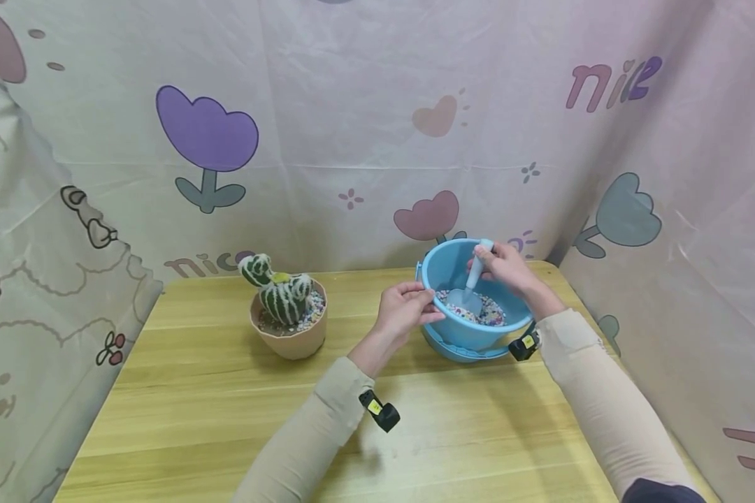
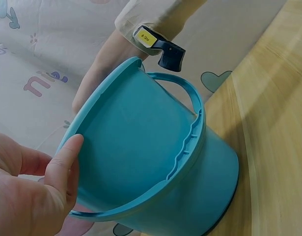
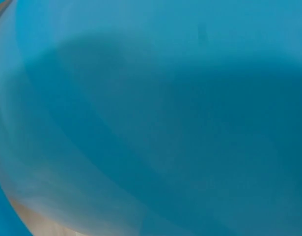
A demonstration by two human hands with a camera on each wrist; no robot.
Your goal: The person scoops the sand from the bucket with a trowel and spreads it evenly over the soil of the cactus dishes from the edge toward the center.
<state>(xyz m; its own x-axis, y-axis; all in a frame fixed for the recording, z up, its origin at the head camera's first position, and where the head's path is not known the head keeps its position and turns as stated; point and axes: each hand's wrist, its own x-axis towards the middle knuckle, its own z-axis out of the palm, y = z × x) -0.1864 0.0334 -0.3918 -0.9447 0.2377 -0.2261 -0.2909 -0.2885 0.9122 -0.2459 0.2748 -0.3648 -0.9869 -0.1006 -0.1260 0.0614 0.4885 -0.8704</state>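
A blue bucket [image 1: 509, 307] stands at the back right of the table, with small multicoloured pebbles [image 1: 492, 311] inside. My right hand [image 1: 509, 269] reaches over the rim and grips the handle of a pale blue toy shovel [image 1: 476, 271], whose blade rests among the pebbles. On the bucket's left side, my left hand [image 1: 405, 307] pinches the rim between thumb and fingers. The left wrist view shows the fingers [image 2: 67, 157] at the rim and the bucket's handle [image 2: 182, 152] hanging down outside. Blue plastic close to the lens fills the right wrist view, hiding the right hand there.
A potted cactus [image 1: 283, 300] with white fuzzy stripes stands in a peach-coloured pot [image 1: 296, 346] left of the bucket, pebbles around its base. Printed cloth [image 1: 327, 140] hangs behind the wooden table [image 1: 226, 419] and along both sides.
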